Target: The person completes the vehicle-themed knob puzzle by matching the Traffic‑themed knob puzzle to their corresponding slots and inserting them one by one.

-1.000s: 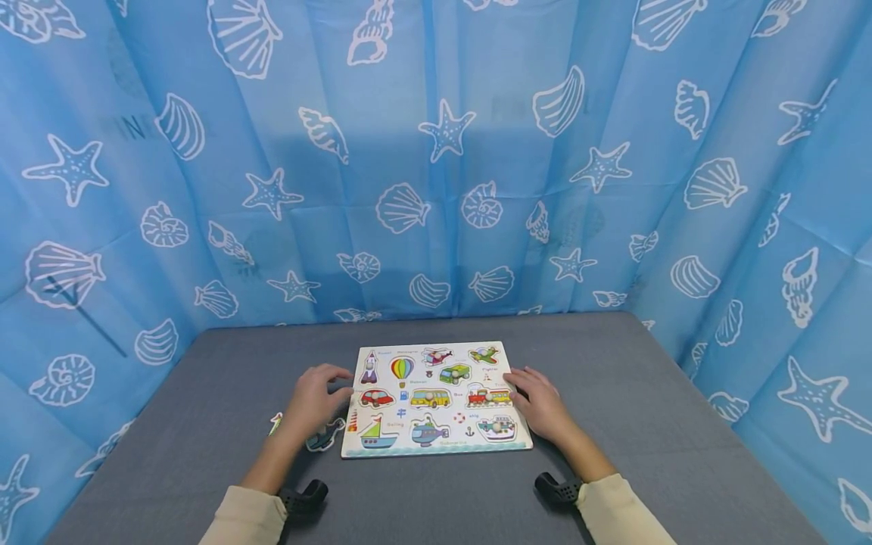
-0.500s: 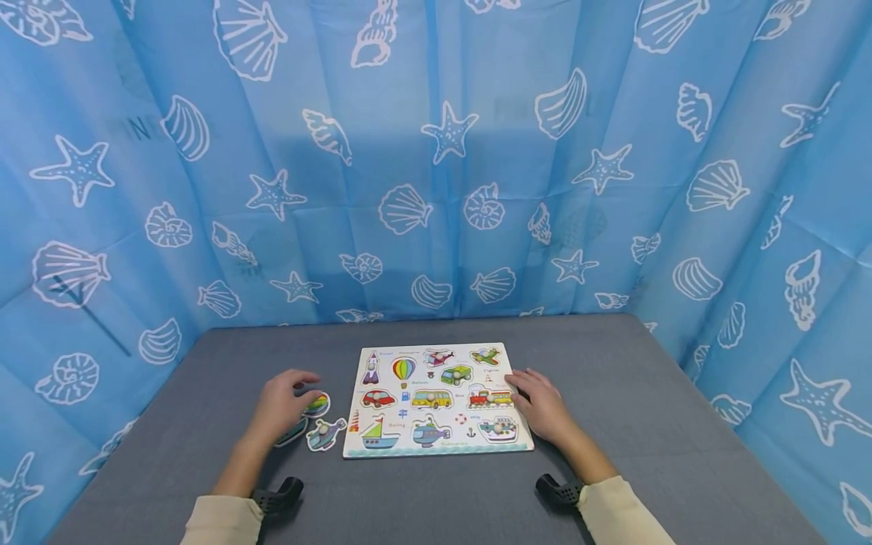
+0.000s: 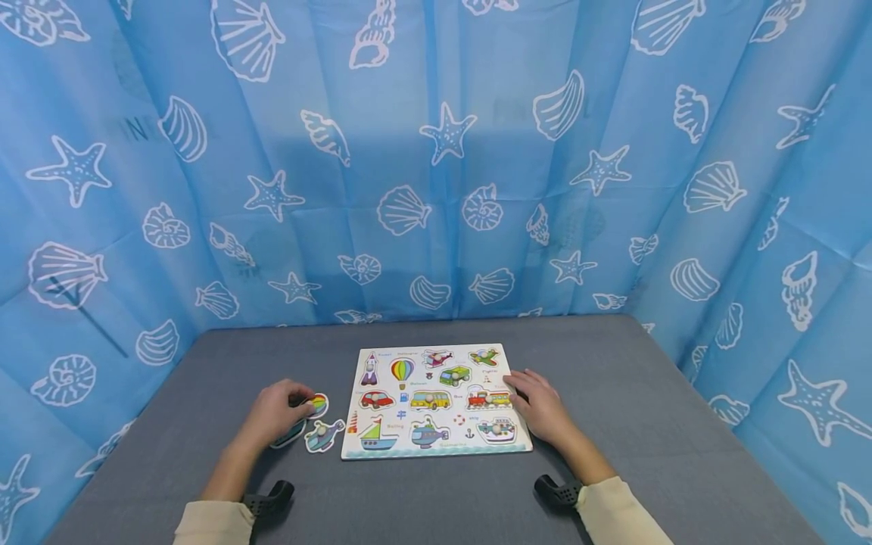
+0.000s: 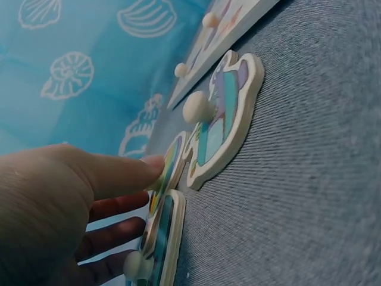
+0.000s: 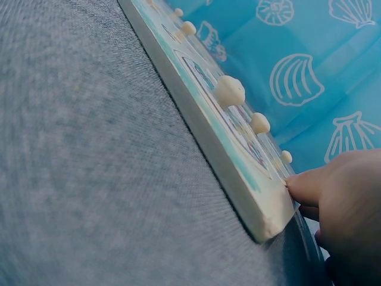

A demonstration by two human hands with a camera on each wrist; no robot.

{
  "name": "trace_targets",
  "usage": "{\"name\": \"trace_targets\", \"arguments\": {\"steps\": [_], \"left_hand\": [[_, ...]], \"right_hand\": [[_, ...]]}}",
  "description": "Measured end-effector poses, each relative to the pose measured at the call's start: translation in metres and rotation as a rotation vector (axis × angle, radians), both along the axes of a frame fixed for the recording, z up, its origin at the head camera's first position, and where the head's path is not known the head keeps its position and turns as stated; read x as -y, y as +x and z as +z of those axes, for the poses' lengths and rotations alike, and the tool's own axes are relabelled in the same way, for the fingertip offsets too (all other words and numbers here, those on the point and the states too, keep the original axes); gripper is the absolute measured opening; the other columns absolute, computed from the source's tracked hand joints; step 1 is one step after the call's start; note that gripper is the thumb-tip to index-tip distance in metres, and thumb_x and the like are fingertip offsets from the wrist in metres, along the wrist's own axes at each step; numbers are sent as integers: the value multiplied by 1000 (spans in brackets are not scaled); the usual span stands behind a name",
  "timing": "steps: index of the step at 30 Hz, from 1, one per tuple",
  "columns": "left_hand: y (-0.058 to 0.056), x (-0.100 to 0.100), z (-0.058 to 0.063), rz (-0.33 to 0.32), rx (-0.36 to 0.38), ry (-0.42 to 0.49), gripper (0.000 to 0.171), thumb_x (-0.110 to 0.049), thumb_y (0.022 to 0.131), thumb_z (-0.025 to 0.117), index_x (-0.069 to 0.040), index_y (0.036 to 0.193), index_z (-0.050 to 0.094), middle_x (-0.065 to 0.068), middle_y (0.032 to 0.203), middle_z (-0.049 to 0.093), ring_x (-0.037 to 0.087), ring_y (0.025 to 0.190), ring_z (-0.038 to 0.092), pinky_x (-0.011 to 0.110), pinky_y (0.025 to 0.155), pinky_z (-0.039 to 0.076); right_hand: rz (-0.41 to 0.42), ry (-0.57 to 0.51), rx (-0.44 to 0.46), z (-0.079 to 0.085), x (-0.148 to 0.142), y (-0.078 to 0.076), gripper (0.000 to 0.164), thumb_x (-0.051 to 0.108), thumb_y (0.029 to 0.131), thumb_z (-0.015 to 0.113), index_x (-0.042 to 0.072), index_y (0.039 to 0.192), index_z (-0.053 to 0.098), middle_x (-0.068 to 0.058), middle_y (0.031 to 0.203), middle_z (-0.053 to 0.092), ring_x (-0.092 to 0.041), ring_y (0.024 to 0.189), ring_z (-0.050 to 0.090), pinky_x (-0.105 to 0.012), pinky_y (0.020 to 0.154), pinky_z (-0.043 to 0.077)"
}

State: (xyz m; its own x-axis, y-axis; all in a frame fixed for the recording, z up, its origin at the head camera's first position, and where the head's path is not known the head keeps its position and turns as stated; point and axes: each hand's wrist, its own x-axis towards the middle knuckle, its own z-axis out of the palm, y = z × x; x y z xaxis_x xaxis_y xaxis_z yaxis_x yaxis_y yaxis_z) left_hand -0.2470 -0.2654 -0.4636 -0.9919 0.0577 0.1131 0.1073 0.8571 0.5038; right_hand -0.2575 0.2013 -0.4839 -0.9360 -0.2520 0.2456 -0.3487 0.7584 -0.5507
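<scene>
The white wooden puzzle board (image 3: pixel 446 412) lies flat with its vehicle pictures, many bearing knobs. To its left sits a round, striped balloon puzzle piece (image 3: pixel 319 406). My left hand (image 3: pixel 272 412) pinches this piece between thumb and index finger, hiding its knob; the other fingers are spread behind in the left wrist view. Beneath the balloon piece is a teal puzzle piece (image 4: pixel 169 238) with a pale knob, partly covered by the hand. A helicopter-shaped puzzle piece (image 3: pixel 324 436) lies between hand and board. My right hand (image 3: pixel 541 405) holds the board's right edge, thumb on top.
Grey cloth covers the table (image 3: pixel 436 499). A blue curtain (image 3: pixel 436 166) with white shells and starfish hangs behind and along both sides. Black wrist mounts (image 3: pixel 557 490) sit below the hands, close over the cloth.
My left hand has moved left from the board's left edge to the loose pieces and come down onto the balloon piece. My right hand has stayed at the board's right edge.
</scene>
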Motion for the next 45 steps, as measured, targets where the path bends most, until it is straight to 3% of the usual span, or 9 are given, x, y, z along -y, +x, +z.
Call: {"name": "trace_targets", "arguments": {"steps": [7, 14, 22, 31, 39, 45], "left_hand": [[-3, 5, 2, -46, 17, -40, 18, -13, 84, 75, -9, 101, 75, 5, 100, 65, 28, 96, 59, 51, 84, 44], [-8, 8, 3, -80, 48, -55, 13, -12, 85, 75, -13, 97, 77, 0, 94, 62, 20, 88, 57, 46, 78, 46], [-19, 12, 4, -69, 103, -51, 6, -11, 84, 75, -11, 91, 73, 1, 89, 60, 17, 81, 57, 42, 72, 47], [-27, 11, 7, -118, 67, -74, 7, -11, 84, 75, -11, 82, 68, 0, 84, 58, 16, 75, 53, 40, 69, 44], [-37, 3, 9, -111, 57, -92, 8, -12, 84, 75, -11, 82, 67, 1, 84, 57, 18, 76, 54, 41, 70, 45], [-48, -6, 9, -53, 44, -117, 9, -13, 85, 75, -11, 82, 67, 2, 84, 54, 19, 76, 53, 42, 71, 45]], "right_hand": [[-1, -9, 10, 1, 1, 1, 39, 7, 95, 58, -1, 134, 56, -22, 140, 48, -44, 136, 30, -65, 104, 21], [3, -8, 2, 0, 1, 0, 39, 7, 95, 57, -1, 134, 56, -22, 140, 48, -44, 136, 30, -65, 103, 21], [-5, -5, 5, 0, 1, 1, 39, 7, 95, 58, -2, 133, 56, -22, 140, 48, -44, 136, 31, -64, 104, 22], [-10, -5, -10, -1, 1, 0, 39, 7, 95, 58, -2, 132, 57, -23, 140, 49, -45, 136, 31, -65, 103, 22], [1, -21, -33, -1, 1, 0, 38, 7, 94, 59, -2, 131, 58, -24, 138, 50, -45, 134, 33, -66, 102, 23], [0, -13, -18, 0, 1, 0, 38, 7, 95, 59, -2, 132, 57, -23, 139, 49, -45, 135, 32, -65, 103, 22]]}}
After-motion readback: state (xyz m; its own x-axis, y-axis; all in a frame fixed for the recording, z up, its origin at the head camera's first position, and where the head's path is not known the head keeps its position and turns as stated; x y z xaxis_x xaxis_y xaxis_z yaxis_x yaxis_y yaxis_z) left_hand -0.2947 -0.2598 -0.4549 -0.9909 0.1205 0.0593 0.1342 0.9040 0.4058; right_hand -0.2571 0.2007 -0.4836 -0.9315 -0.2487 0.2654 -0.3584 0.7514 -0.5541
